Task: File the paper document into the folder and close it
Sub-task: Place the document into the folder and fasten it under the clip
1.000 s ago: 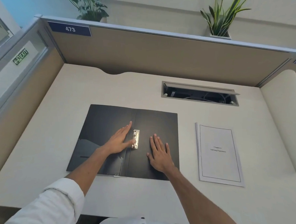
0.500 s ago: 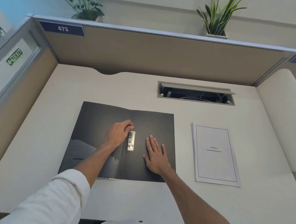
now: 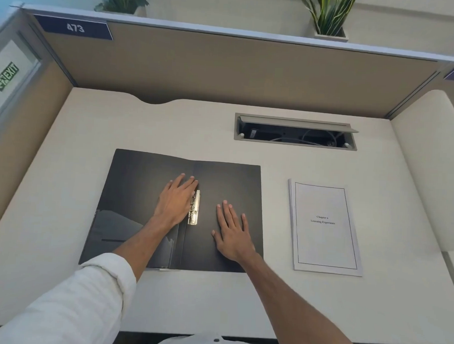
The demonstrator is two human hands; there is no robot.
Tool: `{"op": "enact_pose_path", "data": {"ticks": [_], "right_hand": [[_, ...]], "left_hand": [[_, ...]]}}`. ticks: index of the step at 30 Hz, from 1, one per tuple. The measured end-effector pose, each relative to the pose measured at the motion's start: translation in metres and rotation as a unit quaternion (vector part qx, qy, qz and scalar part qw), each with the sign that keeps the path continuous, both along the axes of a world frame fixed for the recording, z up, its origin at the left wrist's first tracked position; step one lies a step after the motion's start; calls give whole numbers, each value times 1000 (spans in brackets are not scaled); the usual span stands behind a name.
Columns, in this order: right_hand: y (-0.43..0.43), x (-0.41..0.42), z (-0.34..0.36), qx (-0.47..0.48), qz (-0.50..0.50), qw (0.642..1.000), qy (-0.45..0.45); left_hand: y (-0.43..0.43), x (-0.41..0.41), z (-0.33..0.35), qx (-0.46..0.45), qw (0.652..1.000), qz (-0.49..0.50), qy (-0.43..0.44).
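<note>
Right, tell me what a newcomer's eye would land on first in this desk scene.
First, the black folder lying open at the middle of the pale desk, with the left hand and the right hand resting flat on it either side of the shiny metal clip at its spine. Next, the white paper document lying apart to the folder's right, not yet filed. Behind it, an open cable hatch breaks the desk surface.

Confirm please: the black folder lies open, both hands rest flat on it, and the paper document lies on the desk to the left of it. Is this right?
Not quite. The head view shows the paper document on the desk to the right of the open folder, not the left. The left hand and right hand do rest flat on it.
</note>
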State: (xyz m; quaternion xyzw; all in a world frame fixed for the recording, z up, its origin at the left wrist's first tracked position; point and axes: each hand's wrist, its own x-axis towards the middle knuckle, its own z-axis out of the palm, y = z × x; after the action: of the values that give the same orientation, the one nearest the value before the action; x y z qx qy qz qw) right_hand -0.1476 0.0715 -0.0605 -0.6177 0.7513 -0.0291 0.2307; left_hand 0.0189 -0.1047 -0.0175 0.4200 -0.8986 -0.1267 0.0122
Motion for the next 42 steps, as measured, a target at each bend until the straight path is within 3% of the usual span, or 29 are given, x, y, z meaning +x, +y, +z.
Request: {"op": "enact_pose_path", "data": {"ticks": [6,13,23,34,42], "right_hand": [[0,0,1,0,1,1000,-8],[4,-9,15,-51,-8,998,-43],[76,-117,33,-192,-200,961,14],[161,-243,40,-130,-331,933,46],[178,-276,33,-83,-390,916,39]], "left_hand": [[-2,1,-8,-9,999,-25,-44],[15,-21,-7,-2,1000,1,8],[104,-140,-1,71,993,-57,71],[191,-251,-13,144,984,-106,-18],[217,-274,-5,96,995,18,-5]]}}
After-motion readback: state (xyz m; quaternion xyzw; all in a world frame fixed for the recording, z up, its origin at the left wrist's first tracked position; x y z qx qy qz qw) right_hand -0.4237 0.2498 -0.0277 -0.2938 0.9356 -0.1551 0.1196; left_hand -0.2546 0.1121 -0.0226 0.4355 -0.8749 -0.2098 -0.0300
